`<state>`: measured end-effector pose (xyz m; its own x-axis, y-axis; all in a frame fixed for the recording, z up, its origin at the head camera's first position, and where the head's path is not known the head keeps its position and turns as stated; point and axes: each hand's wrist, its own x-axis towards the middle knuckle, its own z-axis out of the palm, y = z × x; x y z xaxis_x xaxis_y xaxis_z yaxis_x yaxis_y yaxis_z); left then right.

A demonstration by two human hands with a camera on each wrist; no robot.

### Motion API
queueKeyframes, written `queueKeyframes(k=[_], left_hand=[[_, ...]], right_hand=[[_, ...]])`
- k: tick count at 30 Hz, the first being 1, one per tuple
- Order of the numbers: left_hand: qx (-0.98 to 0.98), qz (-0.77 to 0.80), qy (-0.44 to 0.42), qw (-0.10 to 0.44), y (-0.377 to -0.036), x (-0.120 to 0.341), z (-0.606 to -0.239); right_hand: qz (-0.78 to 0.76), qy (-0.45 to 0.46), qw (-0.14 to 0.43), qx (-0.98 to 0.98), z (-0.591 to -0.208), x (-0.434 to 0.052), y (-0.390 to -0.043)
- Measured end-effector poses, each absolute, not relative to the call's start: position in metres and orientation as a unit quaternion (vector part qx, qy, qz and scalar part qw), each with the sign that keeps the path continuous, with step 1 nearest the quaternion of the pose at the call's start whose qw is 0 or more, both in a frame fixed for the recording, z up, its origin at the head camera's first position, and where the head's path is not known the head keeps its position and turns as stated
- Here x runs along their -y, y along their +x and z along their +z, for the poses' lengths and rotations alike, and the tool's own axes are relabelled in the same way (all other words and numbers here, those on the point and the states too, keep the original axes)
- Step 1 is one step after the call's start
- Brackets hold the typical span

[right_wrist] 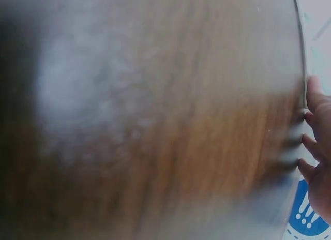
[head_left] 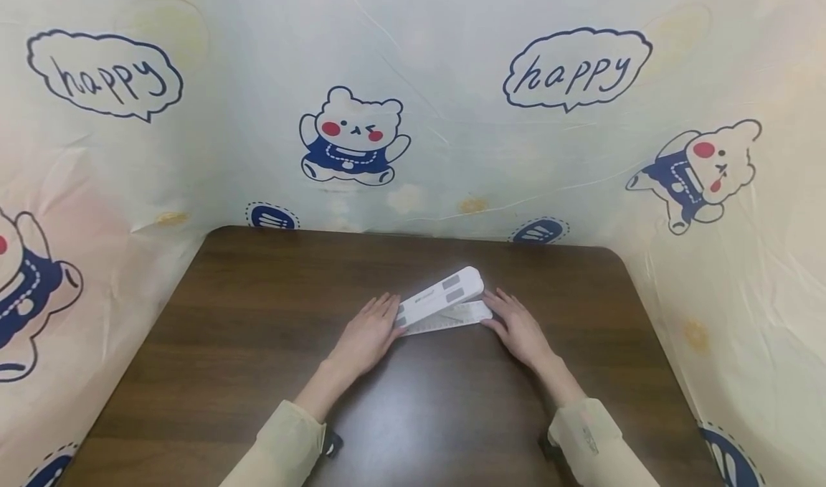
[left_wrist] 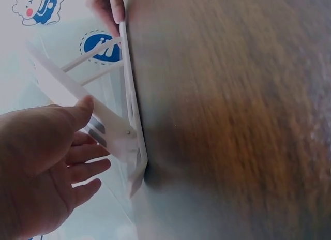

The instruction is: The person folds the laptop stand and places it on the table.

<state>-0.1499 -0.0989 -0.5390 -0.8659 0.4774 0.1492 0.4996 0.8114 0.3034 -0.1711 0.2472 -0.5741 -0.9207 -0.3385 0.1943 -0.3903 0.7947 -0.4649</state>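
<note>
A white folding stand [head_left: 442,302] lies mid-table [head_left: 258,329], its top panel partly raised and not yet fully opened. The left hand [head_left: 369,333] and right hand [head_left: 518,327] touch its ends with flat, relaxed fingers, gripping nothing.

1. The left hand [left_wrist: 39,162], fingers spread, has its thumb on a white folding stand [left_wrist: 116,129].
2. The stand's base lies on the brown tabletop [left_wrist: 232,116].
3. The right hand's fingers [left_wrist: 111,7] touch its far end.
</note>
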Motion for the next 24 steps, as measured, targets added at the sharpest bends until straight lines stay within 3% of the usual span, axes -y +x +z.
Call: queueKeyframes(k=[5,13,24], left_hand=[[0.947,-0.165,-0.27,0.054,-0.152,0.102,-0.546],[0.952,-0.14,-0.272,0.029,-0.155,0.092,-0.531],[0.953,-0.121,-0.278,0.008,-0.158,0.09,-0.526]], right_hand=[[0.256,0.198,0.044,0.945,-0.572,-0.245,-0.173],[0.269,0.19,0.053,0.943,-0.575,-0.247,-0.166],[0.28,0.151,0.008,0.948,-0.567,-0.251,-0.152]])
